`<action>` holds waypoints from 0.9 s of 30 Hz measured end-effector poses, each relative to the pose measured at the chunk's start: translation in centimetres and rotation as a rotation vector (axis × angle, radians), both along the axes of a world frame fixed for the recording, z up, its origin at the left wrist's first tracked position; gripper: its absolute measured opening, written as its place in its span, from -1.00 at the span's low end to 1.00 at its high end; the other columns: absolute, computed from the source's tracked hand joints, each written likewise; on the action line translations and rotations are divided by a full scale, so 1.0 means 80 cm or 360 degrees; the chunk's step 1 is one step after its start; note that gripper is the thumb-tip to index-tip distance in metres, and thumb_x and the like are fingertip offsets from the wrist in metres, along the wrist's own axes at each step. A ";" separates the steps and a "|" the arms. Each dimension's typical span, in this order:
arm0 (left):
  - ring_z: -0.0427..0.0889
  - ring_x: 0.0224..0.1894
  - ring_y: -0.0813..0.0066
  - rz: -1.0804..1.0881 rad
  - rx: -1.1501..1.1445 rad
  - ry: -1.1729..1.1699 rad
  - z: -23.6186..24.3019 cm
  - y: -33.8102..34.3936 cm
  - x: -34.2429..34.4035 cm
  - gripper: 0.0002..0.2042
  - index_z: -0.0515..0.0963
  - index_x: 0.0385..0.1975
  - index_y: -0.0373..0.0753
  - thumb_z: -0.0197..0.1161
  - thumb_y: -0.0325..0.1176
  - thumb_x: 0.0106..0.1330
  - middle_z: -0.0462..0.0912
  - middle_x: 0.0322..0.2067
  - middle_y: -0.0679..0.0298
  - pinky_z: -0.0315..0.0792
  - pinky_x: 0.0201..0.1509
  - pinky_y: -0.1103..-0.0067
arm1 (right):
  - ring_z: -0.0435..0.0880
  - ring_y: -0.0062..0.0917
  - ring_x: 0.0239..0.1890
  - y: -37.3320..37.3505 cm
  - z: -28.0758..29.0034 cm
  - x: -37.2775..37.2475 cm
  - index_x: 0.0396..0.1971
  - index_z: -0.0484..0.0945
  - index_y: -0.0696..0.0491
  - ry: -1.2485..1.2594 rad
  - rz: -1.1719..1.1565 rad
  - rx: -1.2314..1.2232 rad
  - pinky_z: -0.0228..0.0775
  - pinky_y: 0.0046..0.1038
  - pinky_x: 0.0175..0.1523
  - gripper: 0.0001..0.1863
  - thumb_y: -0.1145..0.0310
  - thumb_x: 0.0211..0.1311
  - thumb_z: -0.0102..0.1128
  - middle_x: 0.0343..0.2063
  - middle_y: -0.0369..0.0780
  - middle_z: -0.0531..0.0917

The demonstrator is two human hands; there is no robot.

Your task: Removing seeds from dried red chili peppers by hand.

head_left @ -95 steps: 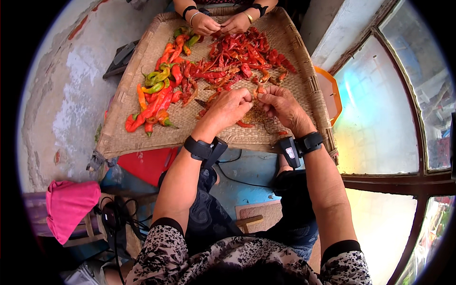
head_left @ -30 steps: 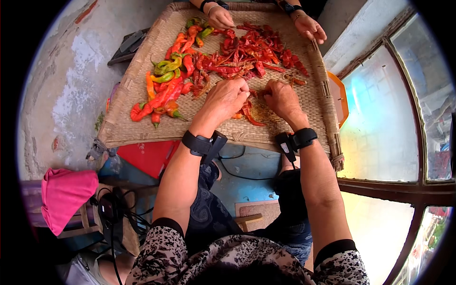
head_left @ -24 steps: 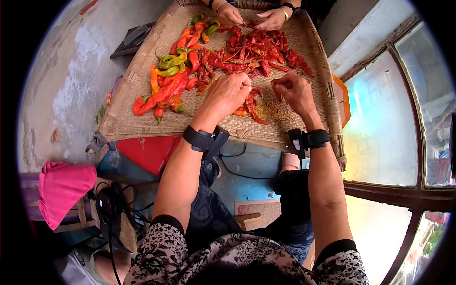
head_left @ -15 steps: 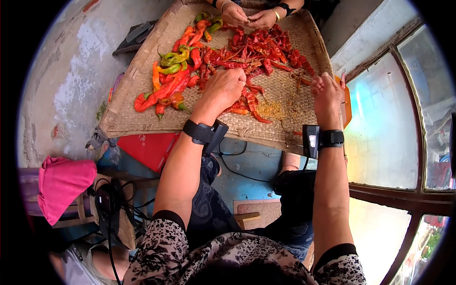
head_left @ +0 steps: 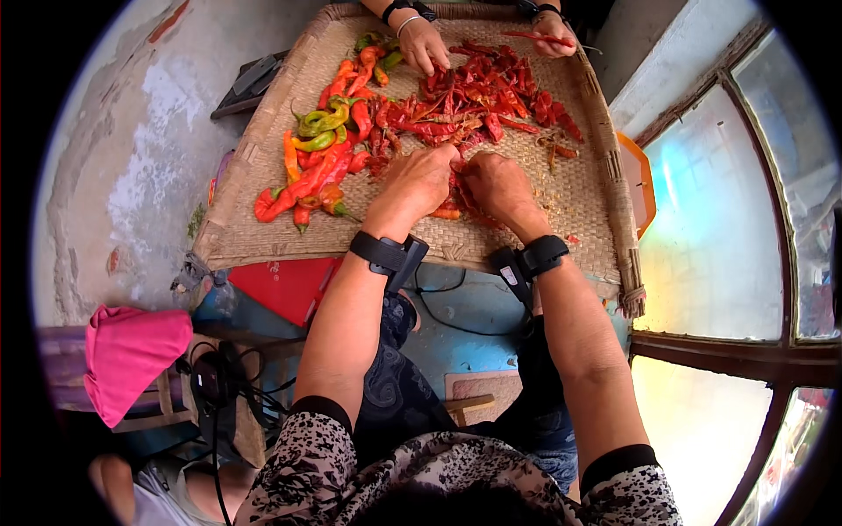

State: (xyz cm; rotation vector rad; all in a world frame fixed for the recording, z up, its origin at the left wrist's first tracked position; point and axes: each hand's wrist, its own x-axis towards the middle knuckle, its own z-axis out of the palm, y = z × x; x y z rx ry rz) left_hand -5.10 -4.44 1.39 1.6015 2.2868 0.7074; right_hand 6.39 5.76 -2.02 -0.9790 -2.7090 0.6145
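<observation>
My left hand [head_left: 417, 182] and my right hand [head_left: 503, 188] are closed, fingertips brought together over the near part of a woven tray [head_left: 589, 197]. Red shows between and below them, but my fingers hide what they grip. Just beyond lies a heap of wrinkled dried red chilies [head_left: 491, 88]. Left of my left hand are plump fresh red peppers [head_left: 307, 182], with some green peppers [head_left: 320, 127] among them. Across the tray, a co-worker's hand [head_left: 423, 44] reaches to the heap, while their other hand [head_left: 554, 42] holds a thin red chili [head_left: 524, 35].
Chili scraps [head_left: 560, 151] lie on the tray's right side. Close by on the right stands a framed window [head_left: 702, 228]; a rough wall [head_left: 132, 158] is on the left. Below are a red panel [head_left: 285, 289], a pink cloth [head_left: 136, 359] and black cables [head_left: 232, 377].
My right hand has come left from the tray's right edge to meet my left hand. The co-worker's hands have separated, one moving right with a red chili, the other down to the heap.
</observation>
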 end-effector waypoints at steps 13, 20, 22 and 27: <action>0.53 -0.08 0.12 -0.0030 -0.0258 0.0313 0.009 0.006 0.008 -0.64 0.43 -0.01 -0.16 0.02 -0.57 0.16 0.55 -0.15 0.10 0.40 -0.05 0.32 | 0.48 -0.70 -0.59 0.063 0.041 0.089 -0.50 0.53 0.11 0.0759 -0.0164 -0.1257 0.32 -0.64 -0.51 -0.89 0.39 0.12 0.17 -0.61 -0.34 0.54; 0.52 -0.09 0.11 -0.0101 -0.0373 0.0564 -0.014 0.024 0.009 -0.66 0.46 -0.06 -0.16 -0.04 -0.60 0.17 0.51 -0.13 0.03 0.40 -0.07 0.29 | 0.48 -0.70 -0.56 0.103 0.043 0.136 -0.36 0.47 0.09 0.2503 -0.0789 -0.1869 0.30 -0.69 -0.50 -0.85 0.31 0.25 0.10 -0.56 -0.35 0.54; 0.53 -0.13 0.06 -0.0075 -0.0312 0.0526 -0.012 0.027 0.010 -0.78 0.47 -0.20 -0.24 -0.05 -0.56 0.20 0.52 -0.21 -0.01 0.40 -0.10 0.26 | 0.48 -0.69 -0.56 0.095 0.043 0.133 -0.36 0.46 0.11 0.2387 -0.0776 -0.1907 0.31 -0.68 -0.48 -0.84 0.31 0.27 0.08 -0.55 -0.34 0.54; 0.56 -0.24 0.00 -0.0061 -0.0366 0.0448 -0.017 0.034 0.004 -0.88 0.45 -0.33 -0.33 0.00 -0.46 0.23 0.55 -0.32 -0.02 0.41 -0.19 0.22 | 0.55 -0.55 -0.57 0.045 0.035 0.082 -0.31 0.58 0.20 0.0701 -0.0062 -0.0790 0.39 -0.48 -0.46 -0.71 0.24 0.18 0.19 -0.61 -0.20 0.58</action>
